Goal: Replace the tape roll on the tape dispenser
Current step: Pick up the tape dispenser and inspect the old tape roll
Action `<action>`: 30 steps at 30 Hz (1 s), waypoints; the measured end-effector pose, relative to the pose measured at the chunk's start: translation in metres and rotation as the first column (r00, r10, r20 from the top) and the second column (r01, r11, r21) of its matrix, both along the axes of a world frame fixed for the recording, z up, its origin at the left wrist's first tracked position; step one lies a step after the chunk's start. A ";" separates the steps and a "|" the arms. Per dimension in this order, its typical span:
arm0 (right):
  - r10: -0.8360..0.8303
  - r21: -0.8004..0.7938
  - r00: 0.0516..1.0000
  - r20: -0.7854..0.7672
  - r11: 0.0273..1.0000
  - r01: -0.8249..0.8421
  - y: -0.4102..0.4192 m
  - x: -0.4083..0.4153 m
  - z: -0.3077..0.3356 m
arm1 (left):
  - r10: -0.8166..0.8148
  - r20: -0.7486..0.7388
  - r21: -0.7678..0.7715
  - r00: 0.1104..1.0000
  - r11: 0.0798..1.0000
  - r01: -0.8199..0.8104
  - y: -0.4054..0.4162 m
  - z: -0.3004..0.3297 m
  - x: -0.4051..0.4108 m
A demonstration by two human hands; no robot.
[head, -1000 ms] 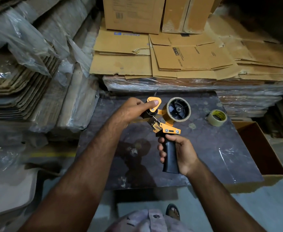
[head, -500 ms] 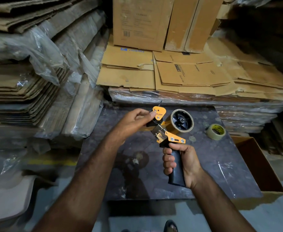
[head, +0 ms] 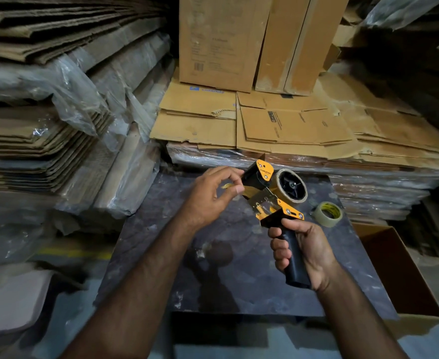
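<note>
While the right hand (head: 309,251) is wrapping its fingers tightly around the black handle of an orange and black tape dispenser (head: 275,203), the left hand (head: 211,195) is pinching the loose end of brown tape (head: 235,189) between thumb and forefinger, just left of the dispenser's front roller. The dispenser is being held above the far part of a dark, stained table (head: 239,268), tilted so its head is pointing up and to the left. A brown tape roll (head: 291,186) is sitting on the dispenser's black hub. The orange side plate is carrying small dark lettering that is too small to read. A second tape roll (head: 327,214), pale with a yellow inner label whose print is unreadable, is lying flat on the table just right of the dispenser. An open cardboard box (head: 405,270) is sitting at the table's right edge. Beyond the table, flattened cartons (head: 291,125) are lying stacked on plastic-wrapped bundles, with faint printed text and a blue mark that cannot be made out. Upright boxes (head: 252,40) are standing on top of them
</note>
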State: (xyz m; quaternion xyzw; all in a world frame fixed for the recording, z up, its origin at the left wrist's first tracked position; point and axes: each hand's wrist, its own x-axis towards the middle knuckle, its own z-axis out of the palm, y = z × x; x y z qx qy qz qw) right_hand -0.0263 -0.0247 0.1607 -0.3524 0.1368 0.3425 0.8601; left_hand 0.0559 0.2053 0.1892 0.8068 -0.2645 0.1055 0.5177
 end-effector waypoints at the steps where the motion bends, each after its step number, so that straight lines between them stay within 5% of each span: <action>1: 0.007 0.010 1.000 0.004 1.000 -0.007 -0.006 -0.002 0.001 | 0.008 0.026 0.007 1.000 1.000 -0.008 -0.007 0.005 -0.001; 10: 0.049 0.105 0.997 0.064 0.993 -0.055 -0.072 -0.027 -0.001 | -0.013 -0.008 -0.047 1.000 0.999 0.012 -0.074 0.023 0.000; 16: 0.072 -0.016 0.995 0.070 0.997 -0.071 -0.099 -0.044 -0.005 | -0.033 -0.040 -0.134 0.999 0.991 0.027 -0.118 0.012 0.001; 26: 0.087 -0.110 0.994 0.064 0.991 -0.079 -0.122 -0.046 -0.002 | 0.184 -0.090 -0.118 0.979 0.974 -0.194 -0.137 -0.003 -0.003; 30: 0.064 -0.159 0.995 0.077 0.986 -0.051 -0.120 -0.039 0.003 | 0.220 -0.199 -0.246 0.955 0.932 -0.266 -0.139 -0.002 -0.013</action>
